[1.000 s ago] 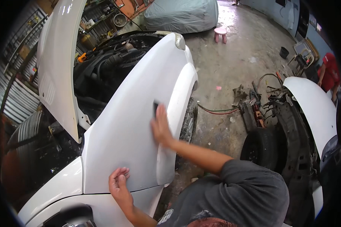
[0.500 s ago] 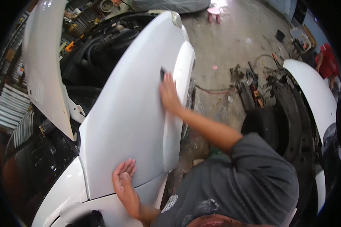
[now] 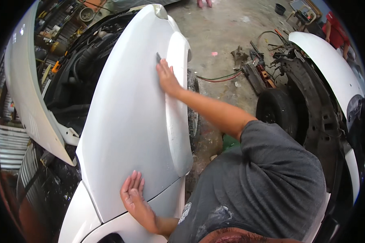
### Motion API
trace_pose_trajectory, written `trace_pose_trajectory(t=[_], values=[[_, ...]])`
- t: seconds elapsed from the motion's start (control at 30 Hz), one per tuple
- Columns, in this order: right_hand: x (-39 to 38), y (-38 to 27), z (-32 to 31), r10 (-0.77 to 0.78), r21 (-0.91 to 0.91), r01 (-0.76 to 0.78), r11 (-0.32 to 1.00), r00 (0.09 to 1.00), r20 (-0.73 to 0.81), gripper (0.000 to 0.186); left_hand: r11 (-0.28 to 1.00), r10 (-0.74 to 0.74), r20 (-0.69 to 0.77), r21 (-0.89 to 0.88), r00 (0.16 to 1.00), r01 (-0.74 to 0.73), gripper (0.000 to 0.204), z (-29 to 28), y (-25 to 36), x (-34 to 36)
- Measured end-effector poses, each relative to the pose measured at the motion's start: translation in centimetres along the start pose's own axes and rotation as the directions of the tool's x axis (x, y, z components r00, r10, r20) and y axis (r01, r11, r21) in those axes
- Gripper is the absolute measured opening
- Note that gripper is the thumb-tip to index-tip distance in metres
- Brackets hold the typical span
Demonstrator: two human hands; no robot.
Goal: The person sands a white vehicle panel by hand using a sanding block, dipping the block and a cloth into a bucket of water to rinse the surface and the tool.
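Observation:
A white car fender (image 3: 129, 113) with a dull grey-white surface stretches from front to back before me. My right hand (image 3: 169, 79) lies on its upper part near the outer edge, pressing a small dark flat piece, like sandpaper (image 3: 158, 56), against the panel. Only a corner of that piece shows past the fingertips; the palm covers the rest. Near the fender's rear seam, my left hand (image 3: 136, 198) rests on its outer side, fingers loosely curled apart and nothing in them.
The raised hood (image 3: 28, 93) and dark engine bay (image 3: 75, 77) are to the left. A white door panel (image 3: 166, 206) adjoins the fender. On the right lie a tire (image 3: 275, 107), metal parts (image 3: 257, 71) and another white body panel (image 3: 332, 65). A person in red (image 3: 336, 30) is far right.
My view has shifted, so the surroundings sit higher and further left. The right hand with the dark piece has slid a little along the fender. The left hand stays near the seam.

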State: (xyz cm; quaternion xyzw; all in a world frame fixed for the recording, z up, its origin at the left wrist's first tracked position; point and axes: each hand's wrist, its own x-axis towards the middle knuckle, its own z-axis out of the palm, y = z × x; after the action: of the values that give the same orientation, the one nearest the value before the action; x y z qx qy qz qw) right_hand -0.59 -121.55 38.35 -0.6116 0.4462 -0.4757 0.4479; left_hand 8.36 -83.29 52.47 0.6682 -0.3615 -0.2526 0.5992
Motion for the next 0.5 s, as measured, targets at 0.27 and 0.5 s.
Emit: trace_pose_trajectory(t=[0.27,0.5], values=[[-16.3,-1.5,2.7,-0.112,0.159,0.082,0.984,0.975,0.192,0.069,1.000,0.001,0.012,-0.031,1.000,-0.001,0.043,-1.0,-0.1,-0.3],[0.5,1.1,-0.5,-0.173,-0.065,0.171,0.983,0.985,-0.026,0.050,1.000,-0.005,0.039,0.010,0.999,0.005,0.043,-0.2,0.1,0.0]])
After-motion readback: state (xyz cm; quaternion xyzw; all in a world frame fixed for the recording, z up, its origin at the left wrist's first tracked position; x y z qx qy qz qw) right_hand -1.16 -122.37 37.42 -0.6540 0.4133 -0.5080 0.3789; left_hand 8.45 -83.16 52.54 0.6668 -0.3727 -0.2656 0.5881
